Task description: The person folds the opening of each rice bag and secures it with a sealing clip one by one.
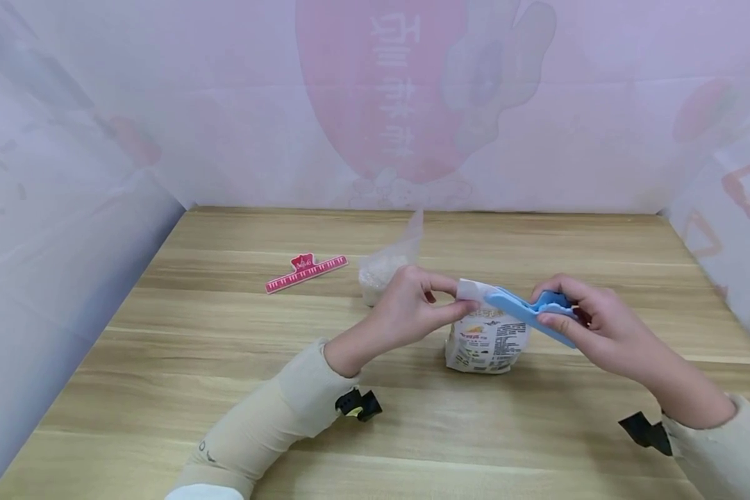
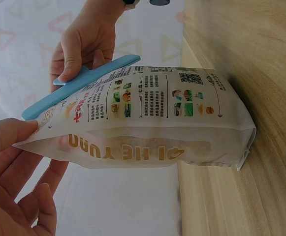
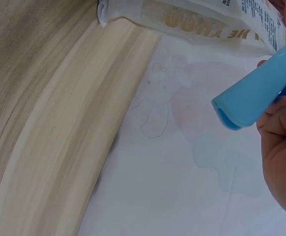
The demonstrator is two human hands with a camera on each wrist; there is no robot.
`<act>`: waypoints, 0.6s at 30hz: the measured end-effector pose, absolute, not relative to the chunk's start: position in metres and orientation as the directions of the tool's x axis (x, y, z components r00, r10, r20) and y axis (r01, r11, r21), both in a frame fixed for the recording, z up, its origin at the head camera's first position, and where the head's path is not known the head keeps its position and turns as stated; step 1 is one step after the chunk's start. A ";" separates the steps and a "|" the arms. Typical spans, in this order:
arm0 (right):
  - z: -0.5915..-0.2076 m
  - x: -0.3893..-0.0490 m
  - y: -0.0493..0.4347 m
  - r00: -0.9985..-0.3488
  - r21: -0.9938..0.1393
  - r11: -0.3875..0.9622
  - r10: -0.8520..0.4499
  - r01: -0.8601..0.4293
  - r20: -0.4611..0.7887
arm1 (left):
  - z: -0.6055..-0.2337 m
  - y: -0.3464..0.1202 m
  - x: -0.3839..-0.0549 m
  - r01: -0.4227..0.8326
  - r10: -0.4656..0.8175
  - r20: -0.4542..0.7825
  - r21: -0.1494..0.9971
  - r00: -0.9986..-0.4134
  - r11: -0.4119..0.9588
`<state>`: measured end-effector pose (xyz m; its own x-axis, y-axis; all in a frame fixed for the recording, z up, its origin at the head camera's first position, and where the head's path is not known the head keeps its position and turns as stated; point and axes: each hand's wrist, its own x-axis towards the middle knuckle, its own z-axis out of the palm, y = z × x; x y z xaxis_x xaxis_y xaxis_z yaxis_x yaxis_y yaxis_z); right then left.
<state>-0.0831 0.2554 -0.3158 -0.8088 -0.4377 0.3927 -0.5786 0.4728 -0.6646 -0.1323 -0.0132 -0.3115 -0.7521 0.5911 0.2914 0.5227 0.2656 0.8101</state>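
Note:
A white printed paper food bag (image 1: 486, 345) stands upright on the wooden table. My left hand (image 1: 406, 309) pinches its folded top corner between thumb and fingers. My right hand (image 1: 606, 333) grips the handle of a long blue bag clip (image 1: 512, 309), thumb on the near side. In the head view the clip lies slantwise across the bag's top, its left end close to my left fingertips. The left wrist view shows the clip (image 2: 79, 91) along the bag's top edge. One end of the clip (image 3: 256, 91) juts past the bag in the right wrist view.
Behind my left hand stands a clear bag of whitish contents (image 1: 381, 274), its top rising to a point. Farther left lies a red clip (image 1: 306, 273) with a piano-key pattern. Printed cloth (image 1: 237, 139) hangs along the table's back and sides.

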 end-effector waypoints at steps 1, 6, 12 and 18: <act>-0.316 -0.083 0.255 -0.805 -0.662 0.469 -0.440 -0.584 0.398 | -0.311 -0.013 -0.132 0.524 0.594 0.290 0.808 -0.751 0.268; -0.313 -0.084 0.250 -0.792 -0.651 0.462 -0.447 -0.602 0.416 | -0.310 -0.013 -0.131 0.524 0.603 0.283 0.808 -0.745 0.268; -0.310 -0.083 0.246 -0.796 -0.651 0.466 -0.435 -0.599 0.421 | -0.307 -0.013 -0.131 0.524 0.619 0.265 0.804 -0.739 0.281; -0.308 -0.083 0.240 -0.794 -0.656 0.455 -0.427 -0.602 0.432 | -0.306 -0.013 -0.130 0.527 0.629 0.264 0.804 -0.731 0.274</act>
<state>-0.0825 0.2401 -0.3076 -0.7939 -0.4273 0.4325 -0.6023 0.4552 -0.6558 -0.1304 -0.0133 -0.3064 -0.7310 0.6292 0.2641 0.5268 0.2745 0.8044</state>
